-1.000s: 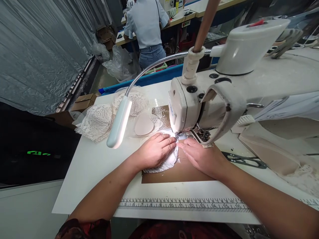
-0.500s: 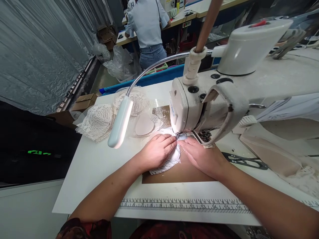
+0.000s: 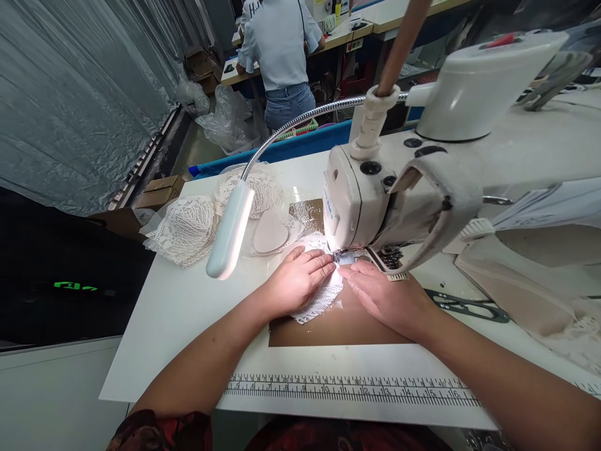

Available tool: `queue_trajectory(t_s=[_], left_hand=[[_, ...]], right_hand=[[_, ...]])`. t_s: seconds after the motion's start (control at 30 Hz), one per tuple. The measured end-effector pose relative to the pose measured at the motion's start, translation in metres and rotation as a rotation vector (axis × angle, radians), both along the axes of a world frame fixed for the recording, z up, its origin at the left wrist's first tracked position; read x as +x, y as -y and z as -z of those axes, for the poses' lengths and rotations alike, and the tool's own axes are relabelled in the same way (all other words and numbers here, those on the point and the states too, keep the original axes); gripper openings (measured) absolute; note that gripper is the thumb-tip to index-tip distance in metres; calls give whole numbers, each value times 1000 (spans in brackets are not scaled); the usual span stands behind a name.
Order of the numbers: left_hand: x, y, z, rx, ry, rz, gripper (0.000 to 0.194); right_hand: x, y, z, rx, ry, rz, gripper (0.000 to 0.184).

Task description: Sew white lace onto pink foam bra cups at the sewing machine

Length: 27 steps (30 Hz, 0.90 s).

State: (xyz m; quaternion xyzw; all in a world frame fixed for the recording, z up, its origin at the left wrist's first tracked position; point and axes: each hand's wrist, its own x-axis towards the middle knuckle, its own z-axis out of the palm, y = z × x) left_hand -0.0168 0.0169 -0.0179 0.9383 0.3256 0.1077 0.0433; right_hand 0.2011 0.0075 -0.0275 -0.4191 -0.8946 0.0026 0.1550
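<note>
A white lace cup piece (image 3: 323, 300) lies under the needle area of a sewing machine (image 3: 352, 207), on a brown plate (image 3: 300, 335). My left hand (image 3: 300, 279) rests flat on the lace, fingers stretched toward the presser foot (image 3: 345, 257). To the right of the foot, my right hand (image 3: 387, 297) lies low with its fingers extended and fingertips at the lace's right edge. Both hands press from above; the undersides of the fingers are hidden. Left of the machine head lies a smooth beige cup pad (image 3: 271, 232) on lace.
Stacked lace pieces (image 3: 183, 228) lie at the table's left, below a lamp (image 3: 230, 232) on a bent neck. Dark thread snips (image 3: 467, 305) and beige fabric (image 3: 530, 288) are at right. A ruler strip (image 3: 347, 388) runs along the front edge. A person (image 3: 284, 50) works beyond.
The lace piece has turned a little under my left hand, its lower end swinging right and up. My hands stay almost in place, and the view has shifted slightly.
</note>
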Motion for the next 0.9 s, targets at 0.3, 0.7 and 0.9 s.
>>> queue_trajectory(t_s=[0.3,0.7,0.9], left_hand=[[-3,-3,1,24,16,-68,38],[-9,-3,4,35,28,-108,36],[-10,7,-2,-38,138,21,38]], right_hand=[[-2,-2,-2,-84,5,1,37],[2,-2,-4,-202,7,-42,38],[4,-1,-2,-160,-92,-39,38]])
